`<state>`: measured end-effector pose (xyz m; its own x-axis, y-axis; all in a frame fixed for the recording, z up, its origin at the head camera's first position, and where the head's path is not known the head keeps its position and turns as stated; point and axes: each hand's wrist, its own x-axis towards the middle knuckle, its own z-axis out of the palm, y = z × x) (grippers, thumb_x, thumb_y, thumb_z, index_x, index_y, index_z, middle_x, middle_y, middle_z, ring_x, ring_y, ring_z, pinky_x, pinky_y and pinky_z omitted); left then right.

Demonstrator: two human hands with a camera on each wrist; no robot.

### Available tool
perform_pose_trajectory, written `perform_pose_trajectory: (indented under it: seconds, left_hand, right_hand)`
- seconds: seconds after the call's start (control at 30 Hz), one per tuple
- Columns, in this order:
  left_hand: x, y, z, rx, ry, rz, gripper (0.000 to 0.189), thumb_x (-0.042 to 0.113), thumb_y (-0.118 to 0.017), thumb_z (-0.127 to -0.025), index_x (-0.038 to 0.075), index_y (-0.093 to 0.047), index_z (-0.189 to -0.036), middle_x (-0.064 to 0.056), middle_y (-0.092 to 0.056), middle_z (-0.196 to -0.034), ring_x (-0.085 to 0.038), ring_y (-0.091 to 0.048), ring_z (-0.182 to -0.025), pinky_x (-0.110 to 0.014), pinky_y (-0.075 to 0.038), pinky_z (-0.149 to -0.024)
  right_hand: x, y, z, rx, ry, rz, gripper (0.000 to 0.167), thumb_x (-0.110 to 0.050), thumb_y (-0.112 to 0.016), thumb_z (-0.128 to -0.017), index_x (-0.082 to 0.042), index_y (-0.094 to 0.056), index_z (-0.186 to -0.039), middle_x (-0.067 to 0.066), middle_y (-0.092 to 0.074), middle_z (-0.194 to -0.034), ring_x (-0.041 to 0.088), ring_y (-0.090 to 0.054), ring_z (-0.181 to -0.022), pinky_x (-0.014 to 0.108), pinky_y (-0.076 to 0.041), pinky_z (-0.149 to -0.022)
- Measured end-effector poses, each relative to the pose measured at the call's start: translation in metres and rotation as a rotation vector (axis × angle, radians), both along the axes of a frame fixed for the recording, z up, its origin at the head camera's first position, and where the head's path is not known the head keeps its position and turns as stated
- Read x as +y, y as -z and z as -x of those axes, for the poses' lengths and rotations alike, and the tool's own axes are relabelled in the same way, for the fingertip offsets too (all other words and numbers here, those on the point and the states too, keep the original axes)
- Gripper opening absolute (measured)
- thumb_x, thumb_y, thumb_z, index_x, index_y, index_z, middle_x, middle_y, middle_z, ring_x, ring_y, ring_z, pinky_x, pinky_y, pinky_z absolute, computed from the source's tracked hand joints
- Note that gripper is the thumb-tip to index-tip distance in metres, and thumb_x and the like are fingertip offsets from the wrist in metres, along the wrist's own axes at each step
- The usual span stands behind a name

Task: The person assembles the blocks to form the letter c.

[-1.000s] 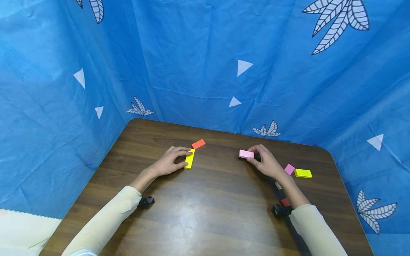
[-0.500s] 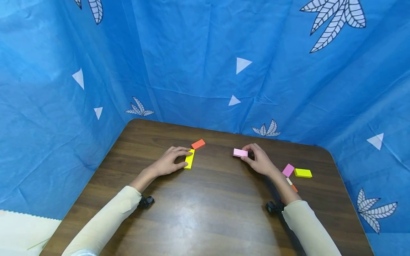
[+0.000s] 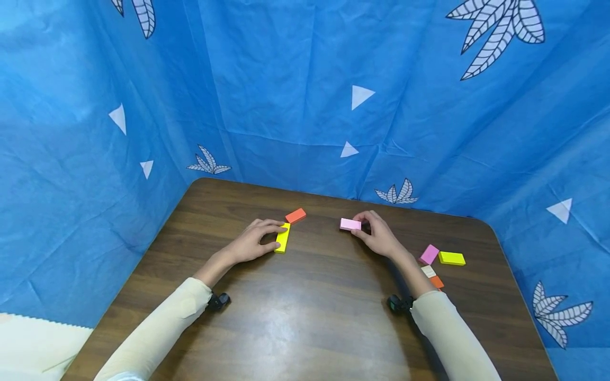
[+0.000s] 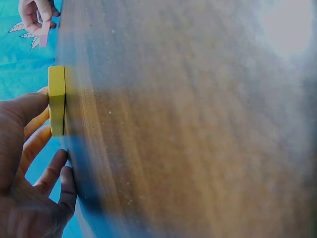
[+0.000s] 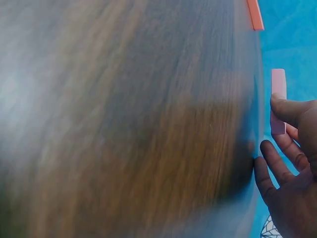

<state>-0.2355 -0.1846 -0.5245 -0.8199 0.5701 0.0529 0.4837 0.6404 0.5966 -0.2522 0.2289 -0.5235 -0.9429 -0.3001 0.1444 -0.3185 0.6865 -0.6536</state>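
Note:
A yellow wooden block (image 3: 283,241) lies on the wooden table, pinched between the thumb and fingers of my left hand (image 3: 249,241). Just beyond its far end sits an orange block (image 3: 296,215). My right hand (image 3: 379,238) grips a light pink block (image 3: 350,224) by its right end. In the right wrist view, that pink block (image 5: 278,101) is raised above the table surface, thumb on its near face. The left wrist view shows the yellow block (image 4: 57,100) standing flush on the table, thumb against one side and fingers behind it.
On the right of the table (image 3: 305,317) lie a darker pink block (image 3: 429,254), a second yellow block (image 3: 451,258), a cream block (image 3: 428,271) and another orange block (image 3: 436,282). My right forearm passes beside them. A blue patterned cloth (image 3: 286,95) hangs behind the table.
My right hand has moved left with the light pink block, nearer the orange one. The cream and orange blocks at right have come out from behind my forearm. My left hand stays put.

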Motion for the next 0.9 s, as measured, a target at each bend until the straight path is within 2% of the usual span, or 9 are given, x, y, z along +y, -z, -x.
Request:
perform_pose_trajectory:
  seconds: [0.2,0.43,0.57,0.77,0.9]
  left_hand:
    - [0.001,0.002,0.001,0.000,0.001,-0.004,0.048,0.028,-0.073,-0.105,0.019,-0.064,-0.151,-0.002,-0.054,-0.165,-0.030,-0.052,-0.138,-0.056,-0.045,-0.112]
    - [0.000,0.003,0.002,0.000,0.000,0.000,0.048,0.029,-0.073,-0.104,0.019,-0.065,-0.151,-0.002,-0.054,-0.165,-0.029,-0.052,-0.138,-0.055,-0.046,-0.111]
    - [-0.001,0.003,0.001,0.001,0.003,-0.007,0.048,0.028,-0.073,-0.104,0.019,-0.065,-0.151,-0.002,-0.054,-0.165,-0.029,-0.052,-0.138,-0.055,-0.046,-0.111]
    - [-0.001,0.003,0.002,-0.014,-0.004,-0.002,0.048,0.029,-0.074,-0.104,0.019,-0.065,-0.150,0.001,-0.055,-0.164,-0.029,-0.052,-0.138,-0.054,-0.045,-0.112]
    - [-0.001,0.003,0.003,-0.016,-0.008,-0.001,0.049,0.029,-0.074,-0.104,0.019,-0.065,-0.150,0.002,-0.054,-0.165,-0.029,-0.051,-0.139,-0.054,-0.045,-0.113]
  right_hand:
    - [-0.007,0.003,0.006,0.007,-0.016,0.008,0.030,-0.013,-0.078,-0.099,-0.001,-0.067,-0.124,0.018,-0.066,-0.120,0.031,-0.062,-0.107,0.043,-0.049,-0.092]
    - [-0.015,0.008,0.014,0.006,-0.011,0.012,0.029,-0.013,-0.079,-0.099,-0.002,-0.068,-0.123,0.017,-0.067,-0.118,0.030,-0.061,-0.107,0.039,-0.044,-0.089]
    - [-0.020,0.010,0.016,0.021,-0.008,0.028,0.029,-0.013,-0.079,-0.099,0.000,-0.068,-0.122,0.019,-0.068,-0.117,0.035,-0.062,-0.109,0.044,-0.046,-0.094]
    - [-0.029,0.010,0.018,-0.002,0.018,0.009,0.030,-0.016,-0.080,-0.098,-0.003,-0.069,-0.123,0.018,-0.070,-0.119,0.036,-0.056,-0.113,0.050,-0.038,-0.102]
    - [-0.035,0.008,0.020,-0.006,0.028,-0.003,0.031,-0.017,-0.079,-0.099,-0.005,-0.069,-0.124,0.017,-0.069,-0.120,0.037,-0.055,-0.115,0.055,-0.038,-0.105]
